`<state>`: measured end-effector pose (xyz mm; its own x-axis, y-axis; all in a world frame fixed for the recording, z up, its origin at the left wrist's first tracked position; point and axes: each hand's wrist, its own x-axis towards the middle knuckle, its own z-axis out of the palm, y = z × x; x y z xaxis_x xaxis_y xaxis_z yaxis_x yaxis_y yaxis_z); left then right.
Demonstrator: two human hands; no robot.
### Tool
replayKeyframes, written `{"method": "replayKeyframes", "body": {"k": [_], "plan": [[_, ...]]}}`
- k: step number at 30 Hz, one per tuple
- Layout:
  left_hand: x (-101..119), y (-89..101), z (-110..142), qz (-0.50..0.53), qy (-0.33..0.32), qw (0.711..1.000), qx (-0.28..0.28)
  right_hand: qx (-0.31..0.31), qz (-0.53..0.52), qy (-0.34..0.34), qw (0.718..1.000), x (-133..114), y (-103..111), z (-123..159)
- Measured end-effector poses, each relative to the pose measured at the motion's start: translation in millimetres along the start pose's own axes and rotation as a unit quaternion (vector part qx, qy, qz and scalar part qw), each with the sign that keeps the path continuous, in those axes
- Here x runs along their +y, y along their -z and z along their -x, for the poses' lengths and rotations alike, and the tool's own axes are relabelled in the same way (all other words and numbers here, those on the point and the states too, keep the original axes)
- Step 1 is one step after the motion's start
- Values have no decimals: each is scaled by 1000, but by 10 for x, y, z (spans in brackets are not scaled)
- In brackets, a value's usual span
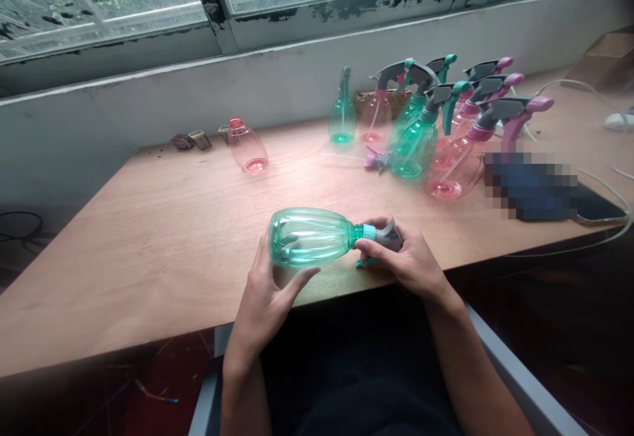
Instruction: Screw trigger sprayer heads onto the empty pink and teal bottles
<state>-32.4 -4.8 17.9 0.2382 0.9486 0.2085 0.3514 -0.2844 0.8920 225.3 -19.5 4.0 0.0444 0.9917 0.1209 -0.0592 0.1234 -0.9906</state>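
Observation:
A clear green spray bottle (312,238) lies sideways in my two hands, just above the table's front edge, its base to the left. My left hand (270,297) cups the base end; its fingers go behind the bottle and its thumb sticks out below. Closed around the grey spray head and the neck collar is my right hand (406,254), its thumb on the near side. Part of the green trigger (366,262) shows under that hand. Beyond the bottle, a pink bottle without a head (248,148) stands upright, and a loose pink-and-grey spray head (378,159) lies on the wood.
Several green and pink spray bottles (413,148) with heads on stand at the back right. A dark blurred object (532,188) and white cables lie beside them. Small boxes (199,139) sit near the wall under the windows. The wooden table (148,251) ends close to my body.

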Motion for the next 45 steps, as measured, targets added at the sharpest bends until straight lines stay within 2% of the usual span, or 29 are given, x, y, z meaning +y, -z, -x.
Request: {"method": "replayKeyframes", "body": {"k": [14,28,38,45], "plan": [[-29,7,-1,9,-1,1000,-5,-25,-17,-10,999,15,16,-5],[-23,-3,-14,2,-11,1000,-1,-14,-22,-7,1000,19,6,-7],[-97,3,-9,1,-28,999,24,-12,-33,-16,999,-14,-4,-1],[3,-8,-5,-9,-21,1000,17,-9,-30,-2,1000,-8,-15,2]]}}
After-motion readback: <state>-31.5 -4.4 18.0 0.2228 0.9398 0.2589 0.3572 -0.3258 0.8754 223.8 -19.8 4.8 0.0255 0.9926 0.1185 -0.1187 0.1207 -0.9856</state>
